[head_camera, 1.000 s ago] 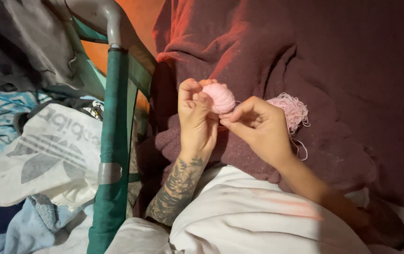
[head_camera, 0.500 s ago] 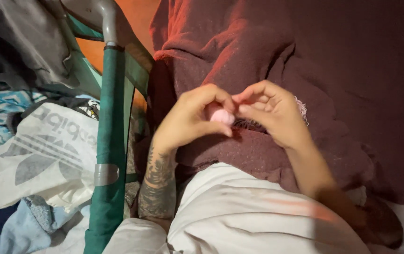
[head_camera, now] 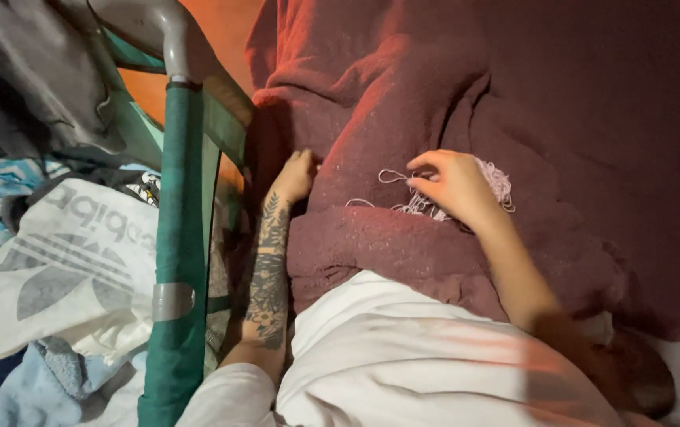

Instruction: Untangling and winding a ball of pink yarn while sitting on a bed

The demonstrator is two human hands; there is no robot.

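Observation:
My left hand, with a tattooed forearm, lies at the left edge of the maroon blanket, its fingers curled into a fold and partly hidden. The pink yarn ball is out of sight. My right hand rests on the blanket over a tangle of loose pink yarn. Its fingertips pinch a thin pink strand that loops leftward across the blanket.
A green padded rail with a grey tube corner runs down the left of the blanket. Beyond it lie a white printed bag, grey clothing and blue cloths. My white shirt fills the bottom.
The hands have parted. My left hand dropped down to the blanket's left edge and the pink ball went out of view. My right hand lowered onto the loose yarn, drawing out a strand.

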